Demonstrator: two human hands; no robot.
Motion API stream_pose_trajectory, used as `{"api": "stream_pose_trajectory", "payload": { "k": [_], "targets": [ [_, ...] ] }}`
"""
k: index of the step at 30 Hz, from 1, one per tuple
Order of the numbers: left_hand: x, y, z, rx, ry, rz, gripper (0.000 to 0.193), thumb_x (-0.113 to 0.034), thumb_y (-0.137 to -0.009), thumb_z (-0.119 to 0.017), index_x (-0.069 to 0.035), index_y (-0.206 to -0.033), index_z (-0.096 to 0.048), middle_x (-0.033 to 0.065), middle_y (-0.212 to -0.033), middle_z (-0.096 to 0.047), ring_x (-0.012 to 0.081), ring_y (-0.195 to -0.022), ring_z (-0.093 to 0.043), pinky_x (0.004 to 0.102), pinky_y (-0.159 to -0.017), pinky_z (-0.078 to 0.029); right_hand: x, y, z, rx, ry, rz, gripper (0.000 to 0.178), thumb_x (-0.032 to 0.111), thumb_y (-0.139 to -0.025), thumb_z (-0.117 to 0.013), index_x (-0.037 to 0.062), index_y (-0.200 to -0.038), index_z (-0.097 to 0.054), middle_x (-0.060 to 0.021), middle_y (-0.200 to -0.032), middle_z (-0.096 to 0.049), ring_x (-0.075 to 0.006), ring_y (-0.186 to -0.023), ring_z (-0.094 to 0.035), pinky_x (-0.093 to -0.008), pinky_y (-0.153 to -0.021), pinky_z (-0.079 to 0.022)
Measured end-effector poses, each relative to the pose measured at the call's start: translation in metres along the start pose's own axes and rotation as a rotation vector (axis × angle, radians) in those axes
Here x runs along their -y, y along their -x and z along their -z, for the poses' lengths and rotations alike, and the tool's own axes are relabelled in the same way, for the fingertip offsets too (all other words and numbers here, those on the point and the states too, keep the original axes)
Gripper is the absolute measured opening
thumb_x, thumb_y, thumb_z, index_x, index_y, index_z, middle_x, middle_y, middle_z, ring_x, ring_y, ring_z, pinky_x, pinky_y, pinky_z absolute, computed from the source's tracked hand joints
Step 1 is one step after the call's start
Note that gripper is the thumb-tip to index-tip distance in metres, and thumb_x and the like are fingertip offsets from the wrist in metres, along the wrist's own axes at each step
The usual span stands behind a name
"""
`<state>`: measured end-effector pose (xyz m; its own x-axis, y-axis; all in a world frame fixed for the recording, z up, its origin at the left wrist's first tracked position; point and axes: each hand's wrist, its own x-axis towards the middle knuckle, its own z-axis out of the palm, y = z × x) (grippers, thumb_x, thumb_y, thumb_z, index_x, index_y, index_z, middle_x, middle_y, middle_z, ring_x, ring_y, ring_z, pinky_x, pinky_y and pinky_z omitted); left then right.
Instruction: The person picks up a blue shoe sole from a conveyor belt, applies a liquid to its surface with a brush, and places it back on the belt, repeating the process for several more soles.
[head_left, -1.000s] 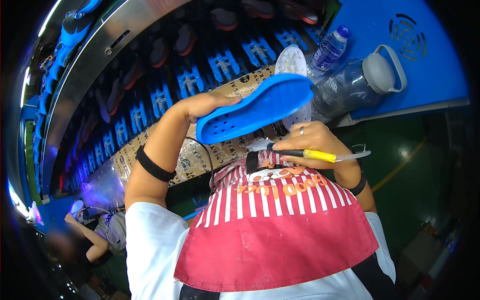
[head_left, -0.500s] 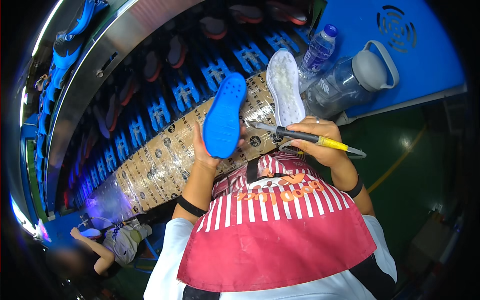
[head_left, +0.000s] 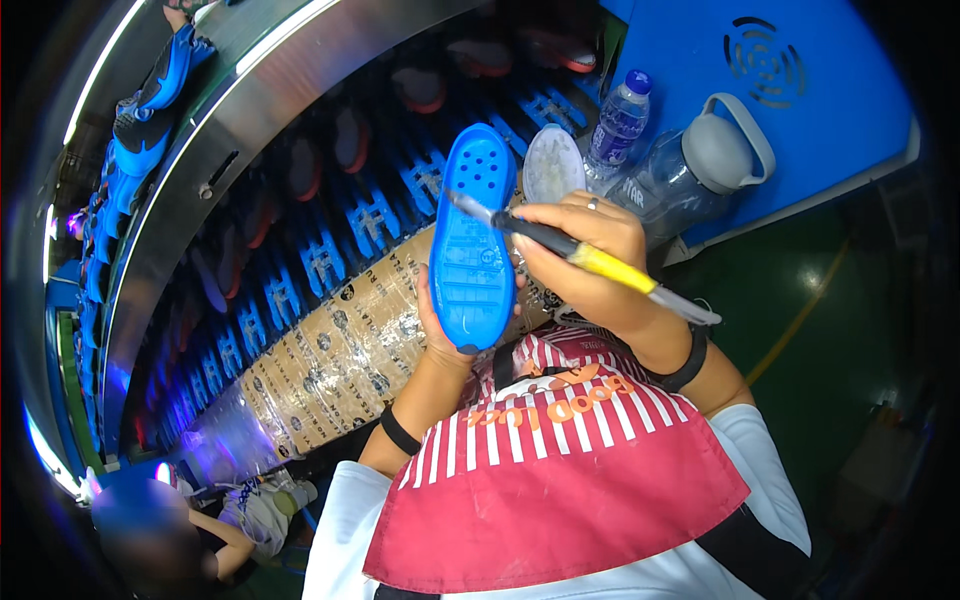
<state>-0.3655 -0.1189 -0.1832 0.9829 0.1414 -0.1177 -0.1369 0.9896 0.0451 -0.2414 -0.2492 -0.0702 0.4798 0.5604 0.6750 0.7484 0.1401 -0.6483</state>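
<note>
My left hand [head_left: 438, 325] grips a blue shoe sole [head_left: 474, 285] from underneath, heel end toward me. Small holes dot the sole's far end, and its inner face is turned up. In my right hand [head_left: 597, 250] is a brush [head_left: 612, 268] with a black and yellow handle and a clear rear end. Its bristle tip lies over the upper part of the sole; whether it touches I cannot tell. Just beyond my right fingers rests a white sole-shaped piece [head_left: 553, 165] holding whitish clumps, its near part hidden by that hand.
A cardboard-covered, taped ledge [head_left: 320, 355] runs in front of me. Behind it, a rack [head_left: 372, 225] carries blue holders and dark shoe parts. A small water bottle [head_left: 618, 125] and a large grey-lidded bottle [head_left: 690, 165] stand at right by a blue panel [head_left: 850, 110]. Another person [head_left: 225, 545] works at lower left.
The brush has moved left, from beside the sole to over it. My left hand has shifted right and toward me, turning the sole's face more upward. The other person has moved.
</note>
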Motion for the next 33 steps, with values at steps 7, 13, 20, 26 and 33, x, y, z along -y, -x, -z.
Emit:
{"api": "stream_pose_trajectory", "payload": {
  "k": [7, 13, 20, 26, 33],
  "targets": [
    [0.015, -0.006, 0.019, -0.032, -0.145, -0.022, 0.067, -0.056, -0.084, -0.036, -0.012, -0.135, -0.038, 0.0147, -0.126, -0.05, 0.0343, -0.112, -0.051, 0.0505, -0.09, -0.043, -0.018, 0.004, -0.019, 0.032, 0.342, 0.081, 0.018, 0.006, -0.068, -0.07, 0.0013, -0.084, -0.064, -0.0093, -0.067, -0.057, -0.0256, -0.063, -0.057, -0.0336, -0.057, -0.046],
    [0.011, -0.01, 0.022, -0.007, -0.209, -0.196, 0.068, -0.06, -0.085, -0.034, -0.012, -0.132, -0.041, 0.0105, -0.129, -0.049, 0.0274, -0.117, -0.049, 0.0432, -0.101, -0.037, -0.019, 0.016, -0.03, 0.145, 0.052, 0.135, 0.022, 0.006, -0.067, -0.071, 0.001, -0.087, -0.064, -0.0099, -0.069, -0.06, -0.0242, -0.063, -0.057, -0.0322, -0.054, -0.045],
    [0.009, -0.009, 0.019, -0.138, -0.368, -0.198, 0.07, -0.062, -0.084, -0.036, -0.016, -0.137, -0.036, 0.0097, -0.137, -0.041, 0.0286, -0.125, -0.041, 0.0439, -0.105, -0.031, -0.022, 0.018, -0.031, -0.021, 0.239, 0.122, 0.025, 0.005, -0.067, -0.071, 0.0014, -0.091, -0.064, -0.0099, -0.073, -0.061, -0.0247, -0.063, -0.057, -0.0322, -0.055, -0.046],
    [0.0, -0.016, 0.003, 0.009, -0.198, -0.141, 0.085, -0.067, -0.076, -0.042, -0.007, -0.137, -0.033, 0.0242, -0.129, -0.045, 0.0367, -0.117, -0.048, 0.0477, -0.1, -0.038, -0.011, 0.024, -0.031, 0.251, -0.221, 0.082, 0.024, 0.011, -0.067, -0.07, 0.0031, -0.089, -0.065, -0.0103, -0.07, -0.061, -0.0264, -0.066, -0.06, -0.034, -0.062, -0.047],
    [-0.005, -0.021, 0.0, 0.019, -0.34, -0.282, 0.082, -0.062, -0.075, -0.047, -0.003, -0.132, -0.037, 0.0233, -0.124, -0.048, 0.0384, -0.11, -0.05, 0.0479, -0.096, -0.041, -0.014, 0.036, -0.038, 0.203, -0.091, 0.076, 0.026, 0.014, -0.067, -0.072, 0.0048, -0.091, -0.066, -0.0096, -0.072, -0.06, -0.0276, -0.066, -0.059, -0.0344, -0.062, -0.047]
  ]
}}
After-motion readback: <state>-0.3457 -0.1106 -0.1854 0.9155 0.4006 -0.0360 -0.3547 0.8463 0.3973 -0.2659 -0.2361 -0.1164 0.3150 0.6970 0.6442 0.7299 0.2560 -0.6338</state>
